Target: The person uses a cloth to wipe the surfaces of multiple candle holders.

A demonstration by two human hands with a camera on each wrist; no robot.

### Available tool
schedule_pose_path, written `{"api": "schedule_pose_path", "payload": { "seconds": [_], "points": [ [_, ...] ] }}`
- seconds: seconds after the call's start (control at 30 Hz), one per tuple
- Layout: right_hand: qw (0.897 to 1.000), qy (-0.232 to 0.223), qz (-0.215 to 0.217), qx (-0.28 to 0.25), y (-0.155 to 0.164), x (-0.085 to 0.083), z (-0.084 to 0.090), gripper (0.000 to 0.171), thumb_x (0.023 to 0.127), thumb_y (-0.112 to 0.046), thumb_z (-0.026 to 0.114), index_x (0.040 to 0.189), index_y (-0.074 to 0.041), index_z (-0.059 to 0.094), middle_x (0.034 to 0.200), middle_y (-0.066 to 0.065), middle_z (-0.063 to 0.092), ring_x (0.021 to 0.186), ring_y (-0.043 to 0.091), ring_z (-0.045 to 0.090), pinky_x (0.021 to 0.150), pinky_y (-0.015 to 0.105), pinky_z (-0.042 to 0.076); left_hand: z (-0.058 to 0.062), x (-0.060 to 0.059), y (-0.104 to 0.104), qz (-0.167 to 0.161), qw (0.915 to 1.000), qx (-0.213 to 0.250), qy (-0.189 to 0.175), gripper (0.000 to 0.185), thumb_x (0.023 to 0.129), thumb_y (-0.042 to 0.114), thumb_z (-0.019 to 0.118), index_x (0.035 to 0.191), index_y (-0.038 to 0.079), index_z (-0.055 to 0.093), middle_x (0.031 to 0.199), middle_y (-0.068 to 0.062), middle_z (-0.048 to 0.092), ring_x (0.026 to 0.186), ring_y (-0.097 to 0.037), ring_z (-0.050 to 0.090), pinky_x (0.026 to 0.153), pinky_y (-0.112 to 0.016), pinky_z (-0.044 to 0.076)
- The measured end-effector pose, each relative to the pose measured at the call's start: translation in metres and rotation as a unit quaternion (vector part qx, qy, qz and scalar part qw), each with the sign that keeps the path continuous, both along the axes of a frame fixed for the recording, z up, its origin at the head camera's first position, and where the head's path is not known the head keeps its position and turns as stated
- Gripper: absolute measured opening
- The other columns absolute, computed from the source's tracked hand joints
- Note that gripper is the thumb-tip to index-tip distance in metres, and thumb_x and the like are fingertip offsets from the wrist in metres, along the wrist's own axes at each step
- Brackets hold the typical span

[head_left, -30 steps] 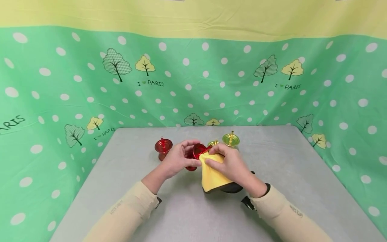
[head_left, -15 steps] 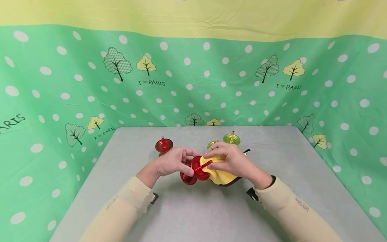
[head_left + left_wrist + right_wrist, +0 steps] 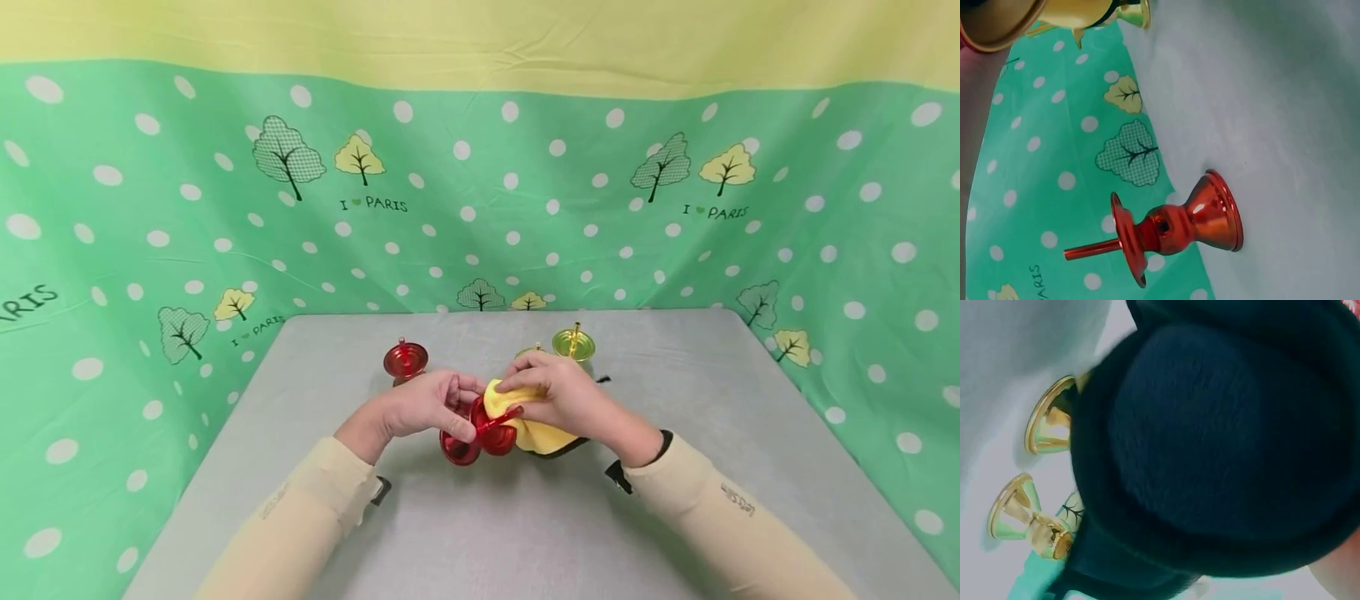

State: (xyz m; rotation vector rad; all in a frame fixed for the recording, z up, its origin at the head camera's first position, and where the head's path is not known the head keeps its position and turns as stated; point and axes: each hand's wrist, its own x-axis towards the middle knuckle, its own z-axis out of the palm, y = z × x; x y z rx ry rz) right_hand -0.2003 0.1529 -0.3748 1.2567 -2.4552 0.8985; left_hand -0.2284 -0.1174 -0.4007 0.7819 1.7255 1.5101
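My left hand (image 3: 420, 410) grips a shiny red candlestick (image 3: 498, 440) by its middle, tilted so its dish and spike face right and its base points down to the left. Pinched in my right hand (image 3: 564, 398) is a yellow cloth (image 3: 553, 437) with a black backing, bunched against the dish and spike. The dark backing (image 3: 1210, 437) fills most of the right wrist view. In the left wrist view, the held candlestick's hollow base (image 3: 997, 22) shows at the top left.
A second red candlestick (image 3: 405, 360) stands behind my left hand. Two gold candlesticks stand toward the back, one (image 3: 573, 343) mostly visible and another (image 3: 528, 354) partly hidden by my right hand. A polka-dot curtain (image 3: 510, 208) borders the grey table (image 3: 480, 533).
The red candlestick has come closer to me and slightly left, its dish now more exposed. Over it, the cloth has gone from hanging spread to bunched up as my right hand shifted.
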Motion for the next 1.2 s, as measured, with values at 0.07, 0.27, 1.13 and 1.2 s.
{"api": "schedule_pose_path", "payload": {
  "seconds": [0.07, 0.27, 1.13, 1.2],
  "points": [
    [0.999, -0.038, -0.037, -0.001, 0.000, 0.002, 0.001, 0.031, 0.081, -0.006, 0.092, 0.111, -0.009, 0.084, 0.111, 0.007, 0.075, 0.101, 0.023, 0.071, 0.082, 0.027, 0.063, 0.002, 0.002, 0.002, 0.029, 0.9995, -0.007, 0.006, 0.067, 0.089, 0.017, 0.087, 0.146, -0.003, 0.057, 0.124, -0.012, 0.079, 0.105, -0.011, 0.076, 0.092, -0.026, 0.063],
    [0.985, -0.112, -0.130, -0.025, 0.002, 0.006, -0.001, 0.020, 0.089, -0.014, 0.087, 0.108, -0.009, 0.084, 0.105, 0.005, 0.078, 0.093, 0.018, 0.069, 0.077, 0.026, 0.058, 0.002, 0.015, 0.018, 0.156, 0.9850, -0.005, 0.073, 0.070, 0.091, 0.016, 0.087, 0.152, 0.005, 0.055, 0.139, -0.014, 0.072, 0.119, -0.018, 0.072, 0.094, -0.028, 0.063],
    [0.998, -0.010, -0.059, -0.007, 0.019, 0.003, -0.003, 0.024, 0.083, -0.004, 0.091, 0.105, -0.008, 0.084, 0.108, 0.007, 0.076, 0.099, 0.023, 0.074, 0.081, 0.029, 0.065, 0.002, 0.014, 0.030, 0.114, 0.9909, -0.029, 0.066, 0.066, 0.093, 0.011, 0.083, 0.151, 0.001, 0.054, 0.137, -0.014, 0.074, 0.116, -0.016, 0.074, 0.096, -0.028, 0.062],
    [0.997, 0.071, -0.013, -0.001, 0.018, 0.001, -0.005, 0.029, 0.079, -0.002, 0.093, 0.105, -0.007, 0.083, 0.109, 0.009, 0.075, 0.099, 0.024, 0.073, 0.081, 0.030, 0.065, 0.002, 0.008, 0.025, 0.059, 0.9975, -0.027, 0.030, 0.060, 0.095, 0.010, 0.079, 0.148, -0.004, 0.054, 0.126, -0.011, 0.079, 0.108, -0.010, 0.076, 0.094, -0.026, 0.062]
  ]
}}
